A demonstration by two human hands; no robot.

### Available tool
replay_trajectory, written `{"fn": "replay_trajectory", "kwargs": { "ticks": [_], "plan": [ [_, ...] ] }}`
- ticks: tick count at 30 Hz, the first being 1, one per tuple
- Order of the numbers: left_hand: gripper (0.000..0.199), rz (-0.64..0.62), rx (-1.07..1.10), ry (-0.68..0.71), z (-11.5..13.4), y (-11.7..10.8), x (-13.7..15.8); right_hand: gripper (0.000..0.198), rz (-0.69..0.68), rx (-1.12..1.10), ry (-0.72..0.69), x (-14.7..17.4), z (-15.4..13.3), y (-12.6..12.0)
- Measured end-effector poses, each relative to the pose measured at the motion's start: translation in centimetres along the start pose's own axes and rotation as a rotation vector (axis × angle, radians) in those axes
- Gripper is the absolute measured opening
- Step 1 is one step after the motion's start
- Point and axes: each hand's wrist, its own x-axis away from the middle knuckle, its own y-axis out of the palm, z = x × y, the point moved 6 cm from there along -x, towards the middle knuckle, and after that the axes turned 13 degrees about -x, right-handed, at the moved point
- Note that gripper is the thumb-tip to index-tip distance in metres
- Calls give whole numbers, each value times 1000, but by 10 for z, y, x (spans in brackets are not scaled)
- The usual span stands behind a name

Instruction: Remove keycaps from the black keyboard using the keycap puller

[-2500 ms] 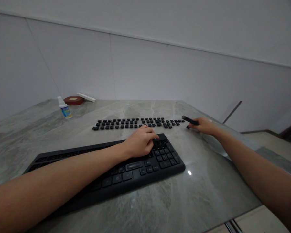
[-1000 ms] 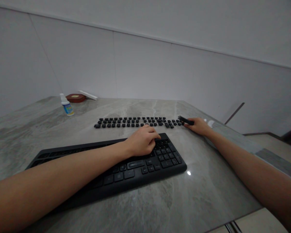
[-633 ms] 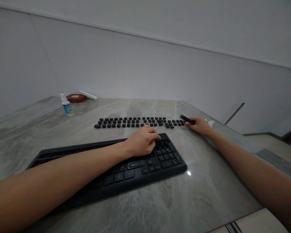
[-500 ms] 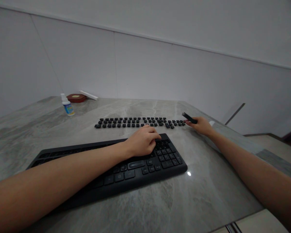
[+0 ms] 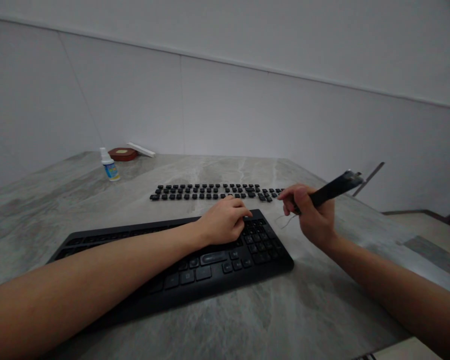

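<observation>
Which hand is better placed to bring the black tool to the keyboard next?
Right, probably: the right hand holds the tool just right of the keyboard, while the left hand is on the keyboard.

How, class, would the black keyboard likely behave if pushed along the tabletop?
The black keyboard would probably move as one stiff slab, since its visible edges run straight. Tipping seems unlikely, as it lies low and wide on the marbled tabletop. The left hand resting on it could add drag.
</observation>
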Motion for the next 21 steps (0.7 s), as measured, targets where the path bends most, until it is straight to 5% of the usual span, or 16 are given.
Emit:
{"fn": "replay_trajectory", "kwargs": {
  "ticks": [8, 12, 14, 18, 21],
  "plan": [
    [34, 27, 16, 133, 9, -9, 1, 26, -525, 254, -428, 26, -9, 53],
    [38, 38, 65, 115, 9, -11, 1, 18, -603, 334, -371, 24, -3, 48],
    [39, 41, 190, -19, -2, -8, 0, 19, -659, 360, -355, 25, -3, 48],
    [45, 48, 525, -519, -51, 10, 5, 20, -735, 377, -311, 26, -3, 48],
    [49, 23, 583, -563, -72, 21, 6, 20, -800, 381, -276, 28, -2, 49]
  ]
}}
